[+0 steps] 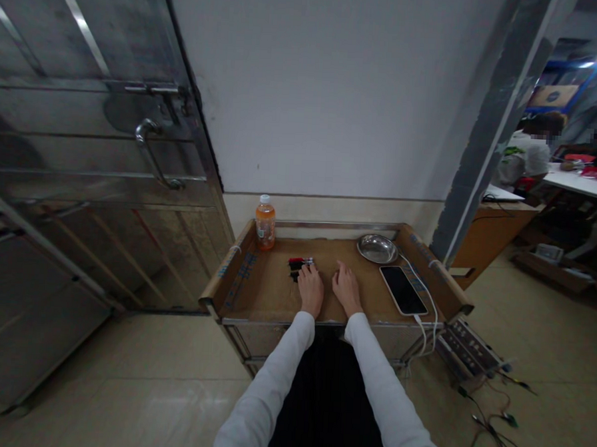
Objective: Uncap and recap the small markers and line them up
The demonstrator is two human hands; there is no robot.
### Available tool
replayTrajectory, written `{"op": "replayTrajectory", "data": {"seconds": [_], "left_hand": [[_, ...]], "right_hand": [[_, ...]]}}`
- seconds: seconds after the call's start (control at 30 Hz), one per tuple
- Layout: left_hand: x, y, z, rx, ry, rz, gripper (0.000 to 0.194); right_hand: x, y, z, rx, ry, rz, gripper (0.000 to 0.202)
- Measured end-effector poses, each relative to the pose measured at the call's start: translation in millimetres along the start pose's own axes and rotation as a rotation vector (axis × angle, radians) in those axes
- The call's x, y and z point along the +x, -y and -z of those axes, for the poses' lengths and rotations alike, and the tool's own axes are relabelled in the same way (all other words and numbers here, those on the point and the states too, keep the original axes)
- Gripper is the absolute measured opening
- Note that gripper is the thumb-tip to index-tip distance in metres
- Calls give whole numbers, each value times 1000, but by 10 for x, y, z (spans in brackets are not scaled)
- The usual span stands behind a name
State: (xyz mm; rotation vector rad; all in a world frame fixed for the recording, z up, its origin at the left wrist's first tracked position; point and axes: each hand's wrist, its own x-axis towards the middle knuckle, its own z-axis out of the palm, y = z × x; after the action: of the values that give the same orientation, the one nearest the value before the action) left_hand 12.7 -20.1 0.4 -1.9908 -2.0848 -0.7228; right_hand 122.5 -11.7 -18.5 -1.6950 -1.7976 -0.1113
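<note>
My left hand [311, 291] rests on the cardboard-lined cart top [259, 295], fingers stretched forward. Its fingertips touch or lie just beside several small red and black pieces [296, 264], too small for me to name. To the right, my right hand [346, 289] lies on the same surface with its fingers apart and nothing visible in them. A smartphone [404, 290] with a white cable plugged in is to the right of that hand. Behind the phone sits a shallow round metal dish [377, 248], with no contents visible.
An orange drink bottle [265, 223] stands upright at the cart's back left corner. Raised cardboard edges border the cart's sides. A metal door [93, 139] is at left. Floor cables [497, 434] and an electrical box [469, 352] lie at right; a person sits farther back.
</note>
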Motion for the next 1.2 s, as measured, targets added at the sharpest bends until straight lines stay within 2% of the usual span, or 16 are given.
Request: {"op": "replayTrajectory", "data": {"seconds": [0.33,0.5,0.6,0.67,0.73,0.83,1.2], "left_hand": [[12,-11,1,-90,-31,50,24],[22,1,-32,-109,-51,14,26],[46,7,-72,-202,-15,-129,25],[62,8,-94,-246,47,-242,22],[72,8,-105,-254,115,-297,19],[80,14,-106,-247,165,-300,15],[117,19,-161,-284,186,-271,15]], "right_hand": [[7,-11,30,-43,43,58,27],[11,0,67,-65,70,69,23],[15,9,76,-77,73,59,22],[17,12,76,-80,74,55,22],[20,14,76,-80,73,54,22],[19,23,84,-80,74,51,21],[23,28,91,-83,89,35,21]]}}
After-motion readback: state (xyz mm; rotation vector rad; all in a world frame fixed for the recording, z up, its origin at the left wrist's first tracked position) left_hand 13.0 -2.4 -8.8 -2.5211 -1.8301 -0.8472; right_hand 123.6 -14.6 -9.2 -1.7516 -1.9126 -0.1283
